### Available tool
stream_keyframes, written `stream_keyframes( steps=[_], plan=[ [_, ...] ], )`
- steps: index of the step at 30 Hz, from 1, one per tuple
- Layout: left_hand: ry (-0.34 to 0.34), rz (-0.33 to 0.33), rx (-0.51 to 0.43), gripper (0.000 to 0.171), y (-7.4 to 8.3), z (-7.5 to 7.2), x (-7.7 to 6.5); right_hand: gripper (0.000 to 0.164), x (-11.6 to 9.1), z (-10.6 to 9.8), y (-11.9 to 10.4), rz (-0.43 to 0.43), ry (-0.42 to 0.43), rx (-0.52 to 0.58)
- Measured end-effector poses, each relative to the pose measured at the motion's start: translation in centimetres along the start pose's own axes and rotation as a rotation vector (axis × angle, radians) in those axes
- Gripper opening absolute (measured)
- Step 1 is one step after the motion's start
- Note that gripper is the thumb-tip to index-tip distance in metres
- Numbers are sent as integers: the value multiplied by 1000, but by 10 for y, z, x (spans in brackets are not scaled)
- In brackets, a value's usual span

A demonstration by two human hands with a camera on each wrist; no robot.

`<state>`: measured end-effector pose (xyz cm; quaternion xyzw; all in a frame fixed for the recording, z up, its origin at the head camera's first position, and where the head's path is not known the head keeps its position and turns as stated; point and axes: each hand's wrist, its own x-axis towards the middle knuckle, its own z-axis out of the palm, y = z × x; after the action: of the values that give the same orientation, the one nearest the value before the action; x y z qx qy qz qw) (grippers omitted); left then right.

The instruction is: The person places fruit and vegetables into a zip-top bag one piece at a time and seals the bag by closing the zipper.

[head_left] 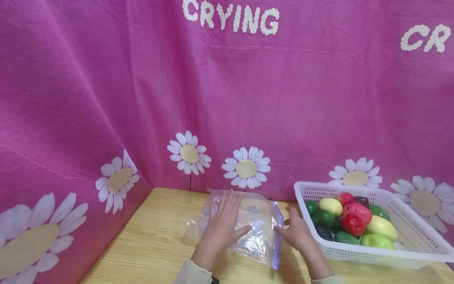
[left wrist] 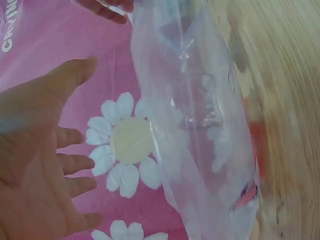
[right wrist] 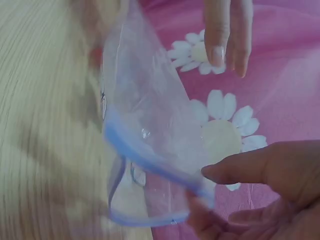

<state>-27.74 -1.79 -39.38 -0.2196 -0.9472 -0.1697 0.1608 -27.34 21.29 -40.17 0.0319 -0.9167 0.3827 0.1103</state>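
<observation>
While the right hand (head_left: 296, 232) appears to pinch the purple zip strip (head_left: 278, 250) of a clear plastic bag (head_left: 260, 228) over a pale wood-grain worktop (head_left: 149, 228), the left hand (head_left: 221, 227) hovers over it, fingers spread. Opening the bag looks like the step in hand; the next move seems to call for parting its edges. A white perforated plastic basket (head_left: 383, 256) crowds the right hand; bare worktop lies left.

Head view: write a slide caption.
Left hand by a clear bag, right hand at its purple edge, beside a white basket of produce.
</observation>
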Motion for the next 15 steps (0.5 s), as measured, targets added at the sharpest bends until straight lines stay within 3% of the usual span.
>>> stream_keyframes(
  steps=[4,7,10,15],
  plan=[
    [-10,54,-140,86,10,-4,1,71,-1,0,-7,44,-30,313],
    [-9,103,-242,86,20,-8,1,65,-1,-1,-14,0,-61,463],
    [14,131,-311,88,29,-10,-1,56,-3,-1,-22,-136,-65,503],
    [92,116,-316,92,36,-6,-2,32,-6,3,-33,-448,-22,424]
  ],
)
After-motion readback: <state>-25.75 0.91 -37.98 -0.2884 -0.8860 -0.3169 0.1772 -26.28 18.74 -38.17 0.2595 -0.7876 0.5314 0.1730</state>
